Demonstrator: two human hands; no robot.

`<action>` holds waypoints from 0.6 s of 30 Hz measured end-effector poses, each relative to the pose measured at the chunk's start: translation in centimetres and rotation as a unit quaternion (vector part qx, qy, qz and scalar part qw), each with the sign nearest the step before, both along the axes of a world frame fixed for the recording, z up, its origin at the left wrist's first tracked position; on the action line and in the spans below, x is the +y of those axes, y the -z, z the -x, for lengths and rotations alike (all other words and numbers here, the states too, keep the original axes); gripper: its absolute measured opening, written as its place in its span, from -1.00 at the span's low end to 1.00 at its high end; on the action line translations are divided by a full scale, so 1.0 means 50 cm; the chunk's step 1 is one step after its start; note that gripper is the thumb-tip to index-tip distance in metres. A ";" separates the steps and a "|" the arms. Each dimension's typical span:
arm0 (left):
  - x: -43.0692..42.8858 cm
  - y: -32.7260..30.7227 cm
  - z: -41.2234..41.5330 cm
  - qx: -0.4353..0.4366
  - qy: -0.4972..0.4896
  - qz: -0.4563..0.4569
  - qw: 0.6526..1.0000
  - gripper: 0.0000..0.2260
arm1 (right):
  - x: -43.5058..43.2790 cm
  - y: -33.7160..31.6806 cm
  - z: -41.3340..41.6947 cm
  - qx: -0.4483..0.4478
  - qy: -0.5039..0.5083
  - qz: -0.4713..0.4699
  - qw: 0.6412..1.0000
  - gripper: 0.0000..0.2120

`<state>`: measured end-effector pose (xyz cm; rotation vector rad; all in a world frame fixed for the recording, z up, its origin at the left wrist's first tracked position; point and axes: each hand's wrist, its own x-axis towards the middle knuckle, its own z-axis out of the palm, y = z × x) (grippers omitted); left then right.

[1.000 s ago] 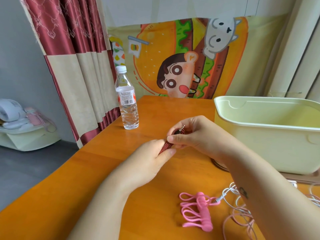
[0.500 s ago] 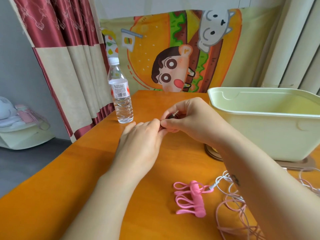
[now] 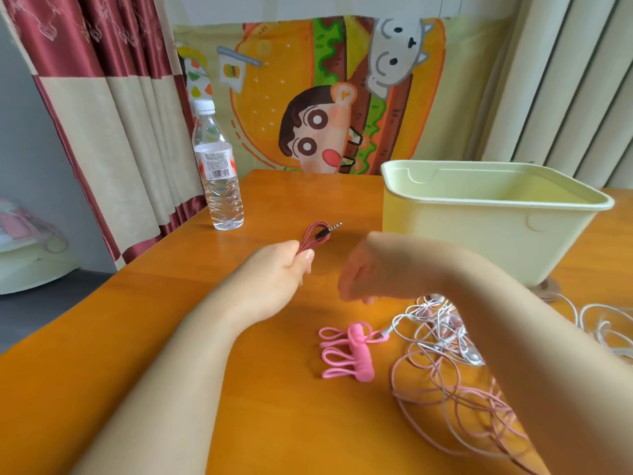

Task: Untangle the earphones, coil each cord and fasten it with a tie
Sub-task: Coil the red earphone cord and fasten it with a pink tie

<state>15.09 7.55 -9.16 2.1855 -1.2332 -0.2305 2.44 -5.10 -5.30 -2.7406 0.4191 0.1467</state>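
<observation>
Red cord: the folded bundle point(image 3: 310, 240) was held above the counter point(image 3: 137, 337) by the left hand point(image 3: 281, 269). Its jack point(image 3: 330, 229) stuck out of the top loop, pointing toward the bin point(image 3: 479, 228).
Left fingers: the fingers point(image 3: 306, 259) were clenched round the lower end of the bundle.
Change: a second earlier both hands had pinched the bundle together. Now the right hand point(image 3: 356, 275) had let go and dropped toward the tangle point(image 3: 442, 351), leaving the left hand to carry the cord alone.
Right fingers: they pointed downward but were smeared by motion, so I could not tell whether they held anything.
Meaning: the red cord looked coiled, but no tie showed on it, so fastening probably remained. The right hand was likely going for a tie or for the next cord.
Pink cord: the pink cord point(image 3: 349, 351) lay coiled and wrapped on the counter, just left of the tangle.
Tangle: white and pale pink cords lay looped through each other, partly under the right forearm and not yet sorted.
Bin: it stood on the counter at the right. Nothing showed inside, though the near wall hid its floor.
Bottle: the bottle point(image 3: 217, 173) stood upright and capped, holding clear water, well apart at the far left.
</observation>
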 end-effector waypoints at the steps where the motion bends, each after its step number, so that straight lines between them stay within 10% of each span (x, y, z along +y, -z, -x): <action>1: -0.003 0.000 0.001 0.002 -0.002 0.002 1.000 -0.72 | 0.006 0.006 0.005 0.049 -0.009 0.017 0.999 -0.78; 6: -0.005 0.007 -0.006 0.005 -0.007 0.001 1.000 -0.72 | 0.031 0.032 -0.006 0.167 -0.045 0.049 0.984 -0.58; 11: -0.007 0.009 -0.012 0.001 -0.009 0.002 1.000 -0.72 | 0.026 0.035 -0.013 0.152 -0.055 -0.110 0.981 -0.77; 18: -0.008 -0.004 -0.013 0.027 -0.063 0.125 0.990 -0.70 | -0.024 0.032 -0.015 -0.176 0.013 -0.393 0.903 -0.87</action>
